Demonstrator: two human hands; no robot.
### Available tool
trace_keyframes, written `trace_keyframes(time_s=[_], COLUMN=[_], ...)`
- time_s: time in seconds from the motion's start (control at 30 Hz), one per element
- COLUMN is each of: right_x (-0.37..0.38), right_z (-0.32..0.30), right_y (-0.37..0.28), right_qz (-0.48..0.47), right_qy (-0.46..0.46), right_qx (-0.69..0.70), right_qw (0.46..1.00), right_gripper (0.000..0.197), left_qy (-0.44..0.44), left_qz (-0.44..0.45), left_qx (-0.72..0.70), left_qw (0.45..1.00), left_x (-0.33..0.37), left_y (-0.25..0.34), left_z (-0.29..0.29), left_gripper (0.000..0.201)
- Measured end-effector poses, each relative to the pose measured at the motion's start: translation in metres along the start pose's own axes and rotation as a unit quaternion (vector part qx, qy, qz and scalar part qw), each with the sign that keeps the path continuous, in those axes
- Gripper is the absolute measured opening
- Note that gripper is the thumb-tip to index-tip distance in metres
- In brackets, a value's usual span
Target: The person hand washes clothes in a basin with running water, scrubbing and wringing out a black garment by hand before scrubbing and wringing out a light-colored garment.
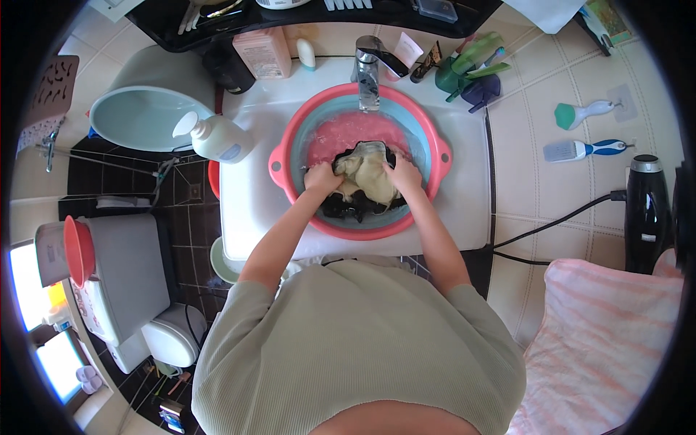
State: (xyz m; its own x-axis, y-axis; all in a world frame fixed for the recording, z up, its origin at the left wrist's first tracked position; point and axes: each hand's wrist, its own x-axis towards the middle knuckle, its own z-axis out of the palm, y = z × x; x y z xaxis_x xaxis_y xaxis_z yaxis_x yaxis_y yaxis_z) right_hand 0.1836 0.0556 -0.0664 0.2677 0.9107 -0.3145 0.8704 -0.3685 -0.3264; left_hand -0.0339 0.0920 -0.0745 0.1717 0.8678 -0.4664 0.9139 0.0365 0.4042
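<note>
A pink-rimmed round basin [284, 134] with a pale blue inner wall stands on the white sink top, under the faucet [368, 76]. Water covers its pink bottom. Both hands are down inside it, holding a wet black and cream cloth item [366, 174], whose exact kind I cannot tell. My left hand [324, 178] is closed on the left edge of the cloth. On the opposite edge, my right hand [403, 175] has its fingers curled round the dark fabric. The cream side faces up between them, and black folds hang toward me.
A white pump bottle [214, 136] stands left of the basin, near a large grey-blue bucket [156, 101]. Behind are a pink box [262, 54] and a cup of toothbrushes [471, 69]. Brushes [583, 150] and a hair dryer [647, 214] hang on the right, above a pink towel [602, 333].
</note>
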Motion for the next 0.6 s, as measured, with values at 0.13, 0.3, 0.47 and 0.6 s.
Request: trace_keyframes(time_s=[0.13,0.3,0.47,0.6], right_x=[0.002,-0.025,-0.071,-0.065], right_z=[-0.005,-0.023,-0.02,-0.032], right_y=[-0.006,-0.044,-0.076,-0.073], right_qz=[0.035,-0.053,-0.21,-0.147], right_qy=[0.001,0.049,-0.076,-0.154], right_qx=[0.1,0.247,0.098,0.182], right_qw=[0.994,0.966,0.97,0.96], right_gripper=[0.058,0.058,0.076,0.046], left_qy=[0.04,-0.153,-0.316,-0.192], left_qz=[0.041,-0.064,-0.044,-0.104], left_qx=[-0.124,-0.477,-0.654,-0.58], left_qw=[0.991,0.863,0.686,0.785], left_x=[0.001,-0.007,-0.019,-0.01], left_y=[-0.005,0.007,0.025,0.007], left_z=[-0.005,-0.016,-0.025,0.002], left_gripper=[0.068,0.063,0.061,0.061])
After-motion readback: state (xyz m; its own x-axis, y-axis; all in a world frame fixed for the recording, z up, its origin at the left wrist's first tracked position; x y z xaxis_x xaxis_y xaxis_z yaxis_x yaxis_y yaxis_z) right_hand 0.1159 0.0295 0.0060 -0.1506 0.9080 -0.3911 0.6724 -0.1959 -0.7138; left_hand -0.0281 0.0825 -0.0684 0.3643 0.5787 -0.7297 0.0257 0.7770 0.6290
